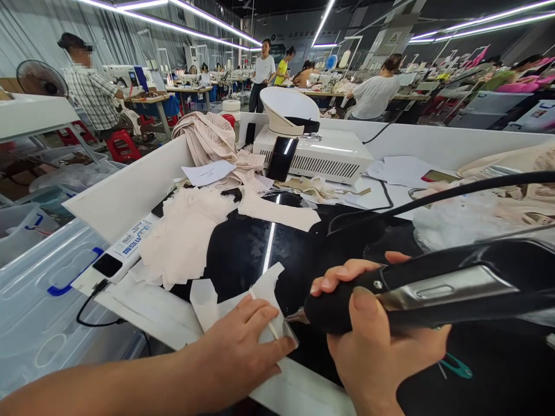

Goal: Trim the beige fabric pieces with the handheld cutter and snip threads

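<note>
My right hand [381, 341] is wrapped round a black corded hand tool [455, 289] with a silver plate along its side. Its narrow metal tip [297, 315] points left, at the right end of a thin whitish piece of fabric [266, 284]. Whether the tip touches the fabric I cannot tell. My left hand [243, 341] grips that piece at the table's front edge, fingers curled over a narrow strip on it. A pile of pale beige cut pieces [177, 231] lies beyond my left hand, with one longer beige piece [281, 211] to its right.
The worktop [243, 248] is glossy black. A white machine box [312, 153] stands at the back with a phone [281, 159] leaning on it. Teal-handled snips [457, 365] lie at right. The tool's black cable [455, 193] arches across. Other people work at machines behind.
</note>
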Motion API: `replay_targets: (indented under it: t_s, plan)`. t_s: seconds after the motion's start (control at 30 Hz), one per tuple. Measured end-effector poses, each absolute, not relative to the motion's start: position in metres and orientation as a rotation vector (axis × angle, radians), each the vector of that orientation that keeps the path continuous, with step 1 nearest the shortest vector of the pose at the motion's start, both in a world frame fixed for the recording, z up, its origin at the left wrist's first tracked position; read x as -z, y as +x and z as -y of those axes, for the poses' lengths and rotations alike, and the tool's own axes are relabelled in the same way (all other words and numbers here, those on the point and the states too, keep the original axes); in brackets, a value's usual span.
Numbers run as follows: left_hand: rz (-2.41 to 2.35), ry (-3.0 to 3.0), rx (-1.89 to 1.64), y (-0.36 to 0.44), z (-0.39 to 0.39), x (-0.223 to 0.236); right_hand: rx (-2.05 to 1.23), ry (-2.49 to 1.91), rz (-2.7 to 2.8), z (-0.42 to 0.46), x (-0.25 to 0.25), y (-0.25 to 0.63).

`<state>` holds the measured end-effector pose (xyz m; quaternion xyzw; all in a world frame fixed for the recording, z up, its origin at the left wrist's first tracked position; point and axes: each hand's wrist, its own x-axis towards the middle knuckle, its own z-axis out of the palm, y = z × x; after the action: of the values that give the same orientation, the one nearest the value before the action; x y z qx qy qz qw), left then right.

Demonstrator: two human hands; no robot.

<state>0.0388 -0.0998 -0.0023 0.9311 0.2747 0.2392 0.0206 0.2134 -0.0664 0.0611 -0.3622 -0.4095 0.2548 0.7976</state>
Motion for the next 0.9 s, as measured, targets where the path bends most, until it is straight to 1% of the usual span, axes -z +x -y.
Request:
replay_targets:
  t_s: [0.2,0.43,0.9]
  plan:
    - [-0.750,2.887,-0.718,0.033,0.086,-0.005,-0.531,-0.782,0.924,0.069,-0.060,0.214]
    - [-0.713,2.849,-0.685,0.022,0.063,0.004,-0.538,-0.769,0.932,0.070,-0.056,0.214]
    - [-0.686,2.881,-0.660,0.019,0.061,0.007,-0.526,-0.755,0.836,0.064,-0.067,0.210]
